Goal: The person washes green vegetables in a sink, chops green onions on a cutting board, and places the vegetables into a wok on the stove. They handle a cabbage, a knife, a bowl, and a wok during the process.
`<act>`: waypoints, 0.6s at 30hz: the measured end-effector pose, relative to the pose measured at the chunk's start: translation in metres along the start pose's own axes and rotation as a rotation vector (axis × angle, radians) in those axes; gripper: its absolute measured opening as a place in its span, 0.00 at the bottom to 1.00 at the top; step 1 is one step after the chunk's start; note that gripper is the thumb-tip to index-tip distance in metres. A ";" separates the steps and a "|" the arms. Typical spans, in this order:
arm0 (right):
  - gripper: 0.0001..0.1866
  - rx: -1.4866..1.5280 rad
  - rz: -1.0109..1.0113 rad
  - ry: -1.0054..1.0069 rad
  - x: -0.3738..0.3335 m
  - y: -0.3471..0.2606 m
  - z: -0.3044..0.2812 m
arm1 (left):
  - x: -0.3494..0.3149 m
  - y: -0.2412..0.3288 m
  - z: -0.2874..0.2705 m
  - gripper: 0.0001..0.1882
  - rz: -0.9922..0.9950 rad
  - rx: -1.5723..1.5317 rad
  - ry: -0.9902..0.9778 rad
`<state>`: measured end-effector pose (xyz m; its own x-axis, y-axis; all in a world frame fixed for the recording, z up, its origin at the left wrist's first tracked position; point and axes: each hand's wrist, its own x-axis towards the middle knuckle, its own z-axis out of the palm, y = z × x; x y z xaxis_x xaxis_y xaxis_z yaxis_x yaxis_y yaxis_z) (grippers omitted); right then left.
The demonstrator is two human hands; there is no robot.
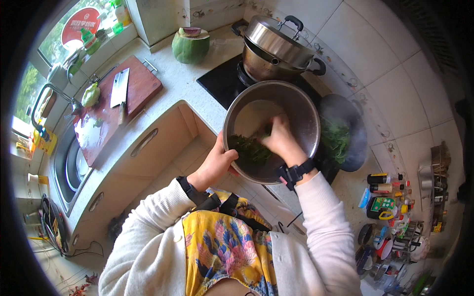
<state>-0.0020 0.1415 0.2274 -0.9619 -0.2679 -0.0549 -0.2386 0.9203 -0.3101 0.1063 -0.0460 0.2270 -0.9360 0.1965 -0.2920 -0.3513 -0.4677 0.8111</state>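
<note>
A deep metal pot (pixel 310 106) is tilted in front of me, beside the hob. My left hand (pixel 217 162) grips its left rim, thumb on the edge. Inside the pot, my right hand (pixel 281 140) has its fingers curled into dark leafy greens (pixel 249 149); the fingertips are partly hidden among the leaves. To the right of the pot, a dark wok (pixel 359 143) holds more leafy greens (pixel 336 140), and steam rises from it.
A lidded steamer pot (pixel 276 44) stands on the back of the black hob (pixel 215 81). At left, a cleaver (pixel 120 89) lies on a wooden cutting board (pixel 143 81) over the sink (pixel 61 170). A green melon (pixel 190 48) sits behind; bottles (pixel 387 187) crowd the right counter.
</note>
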 end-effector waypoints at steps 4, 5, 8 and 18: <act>0.23 0.082 -0.018 -0.126 0.008 -0.009 0.002 | 0.000 -0.001 0.001 0.42 -0.024 0.011 -0.027; 0.21 0.059 -0.135 -0.271 0.005 -0.015 0.008 | 0.001 -0.002 0.001 0.42 -0.009 0.003 -0.060; 0.19 0.137 -0.198 -0.306 0.006 -0.029 0.016 | 0.004 -0.003 0.001 0.43 -0.023 0.038 -0.031; 0.16 -0.277 -0.322 -0.288 -0.008 -0.004 -0.010 | 0.004 0.000 -0.008 0.44 0.030 0.058 0.014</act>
<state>0.0052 0.1424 0.2384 -0.7670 -0.5823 -0.2695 -0.5811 0.8085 -0.0932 0.1018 -0.0519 0.2220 -0.9465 0.1706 -0.2740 -0.3215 -0.4222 0.8476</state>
